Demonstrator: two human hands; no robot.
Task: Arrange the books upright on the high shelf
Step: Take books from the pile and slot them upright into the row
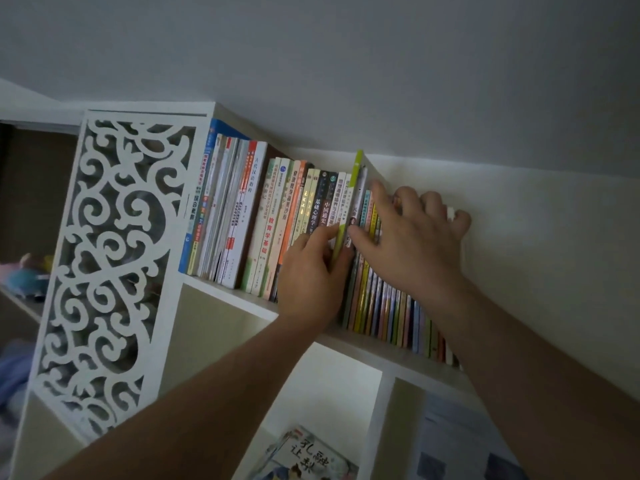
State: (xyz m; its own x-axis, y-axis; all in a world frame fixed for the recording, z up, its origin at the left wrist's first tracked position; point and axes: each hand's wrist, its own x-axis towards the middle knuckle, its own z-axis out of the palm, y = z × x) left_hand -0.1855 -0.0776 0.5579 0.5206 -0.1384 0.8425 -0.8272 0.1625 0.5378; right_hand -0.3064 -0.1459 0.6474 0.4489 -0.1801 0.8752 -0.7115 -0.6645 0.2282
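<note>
A row of books [256, 216] stands upright on the high white shelf [228, 292], spines facing me. My left hand [311, 275] pinches a thin lime-green book [350, 199] that sticks up above its neighbours in the middle of the row. My right hand [412, 237] lies over the tops of several thin colourful books [384, 306] to the right of it. Its fingers curl over their upper edges and its thumb presses a spine beside the green book.
A white carved lattice panel [107, 265] closes the shelf's left end. The wall and ceiling are close above the books. A lower compartment holds a picture book [311, 459] lying flat. Soft toys [27, 275] sit on a shelf at far left.
</note>
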